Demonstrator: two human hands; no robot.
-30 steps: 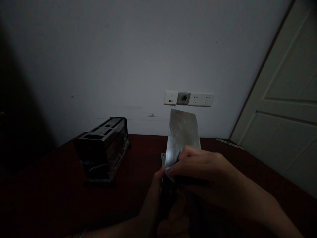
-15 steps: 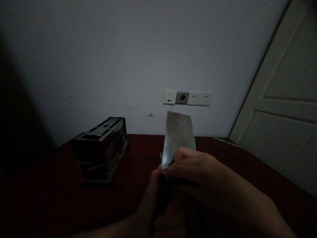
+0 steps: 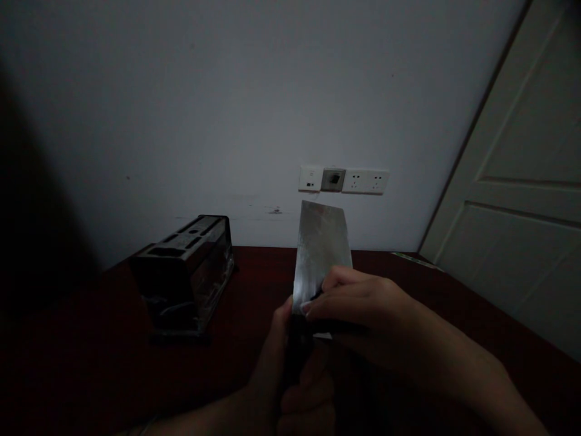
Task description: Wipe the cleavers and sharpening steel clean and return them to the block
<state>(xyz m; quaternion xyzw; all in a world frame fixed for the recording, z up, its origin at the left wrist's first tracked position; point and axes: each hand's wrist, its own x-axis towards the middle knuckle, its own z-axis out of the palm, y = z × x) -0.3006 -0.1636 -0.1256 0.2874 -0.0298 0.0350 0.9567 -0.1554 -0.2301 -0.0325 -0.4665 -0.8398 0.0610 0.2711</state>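
Note:
A broad steel cleaver stands blade-up over the dark red table. My left hand is wrapped round its dark handle from below, thumb up along the blade's near end. My right hand comes in from the right, its fingers curled and pressed on the lower part of the blade. Something pale shows just under those fingers, too dim to name.
A dark knife block with slots in its top lies on the table to the left. A row of wall sockets is on the white wall behind. A white door stands at the right. The room is very dim.
The cleaver and both hands have shifted slightly left and the blade has turned a little narrower to the camera. The grips are the same.

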